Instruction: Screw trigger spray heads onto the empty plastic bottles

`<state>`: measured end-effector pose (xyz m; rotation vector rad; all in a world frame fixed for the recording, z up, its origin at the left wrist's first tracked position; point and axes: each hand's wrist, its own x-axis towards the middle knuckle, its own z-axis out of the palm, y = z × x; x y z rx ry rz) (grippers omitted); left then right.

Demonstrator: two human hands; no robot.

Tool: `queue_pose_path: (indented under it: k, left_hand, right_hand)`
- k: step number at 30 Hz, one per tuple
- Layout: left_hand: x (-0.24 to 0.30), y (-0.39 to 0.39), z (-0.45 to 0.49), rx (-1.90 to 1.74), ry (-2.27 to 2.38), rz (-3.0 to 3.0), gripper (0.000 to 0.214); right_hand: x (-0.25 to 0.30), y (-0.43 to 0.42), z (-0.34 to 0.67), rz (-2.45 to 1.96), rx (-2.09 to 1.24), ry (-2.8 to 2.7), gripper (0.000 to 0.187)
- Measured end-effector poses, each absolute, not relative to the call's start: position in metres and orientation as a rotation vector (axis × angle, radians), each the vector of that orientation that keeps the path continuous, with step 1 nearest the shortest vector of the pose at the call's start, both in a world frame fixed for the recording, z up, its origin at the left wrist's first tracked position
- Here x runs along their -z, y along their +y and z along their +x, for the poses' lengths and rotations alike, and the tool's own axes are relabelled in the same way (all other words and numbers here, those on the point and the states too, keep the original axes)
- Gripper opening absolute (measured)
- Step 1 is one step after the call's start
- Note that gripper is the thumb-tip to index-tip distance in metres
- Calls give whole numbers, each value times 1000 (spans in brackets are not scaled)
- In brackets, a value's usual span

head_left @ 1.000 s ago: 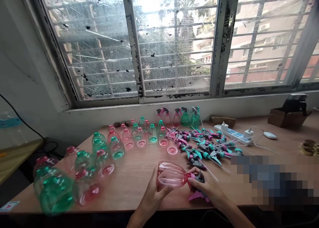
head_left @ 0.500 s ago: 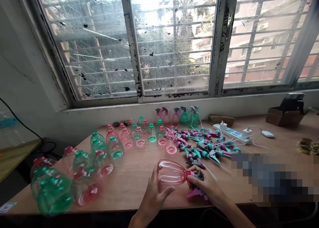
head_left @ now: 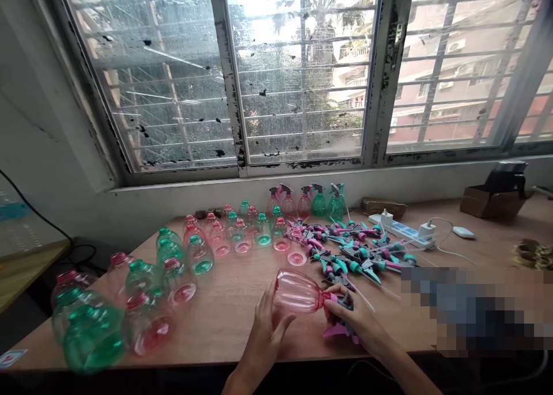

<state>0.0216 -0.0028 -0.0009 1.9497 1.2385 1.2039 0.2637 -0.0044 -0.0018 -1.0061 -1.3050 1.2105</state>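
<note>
A clear pink bottle (head_left: 298, 291) lies on its side just above the wooden table (head_left: 233, 308), base pointing left. My left hand (head_left: 265, 331) cups its body from below, fingers curled round it. My right hand (head_left: 356, 320) grips the grey and pink trigger sprayer head (head_left: 343, 320) seated at the bottle's neck. A loose pile of pink, teal and grey sprayer heads (head_left: 354, 254) lies just beyond my right hand.
Several empty pink and green bottles (head_left: 173, 268) stand across the table's left and middle. A few capped spray bottles (head_left: 311, 202) line the wall under the window. A power strip (head_left: 401, 228), a cardboard box (head_left: 492, 202) and a blurred patch sit at the right.
The bottle's base has tipped up slightly and my left hand has shifted round its body; my right hand keeps its grip on the sprayer head at the neck.
</note>
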Motion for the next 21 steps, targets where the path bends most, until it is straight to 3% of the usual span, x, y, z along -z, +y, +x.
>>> queue_pose_path:
  k: [3, 7, 21]
  left_hand:
    - [-4, -6, 23, -1214, 1209, 1868, 69]
    - [-5, -4, 24, -1253, 1123, 1696, 58]
    - [-7, -2, 23, -1363, 1141, 1852, 57]
  right_hand:
    - [-3, -8, 264, -988, -1216, -1350, 35]
    - [-9, -11, 263, -1050, -1185, -1390, 36]
    - [-1, -6, 265, -953, -1274, -1314, 35]
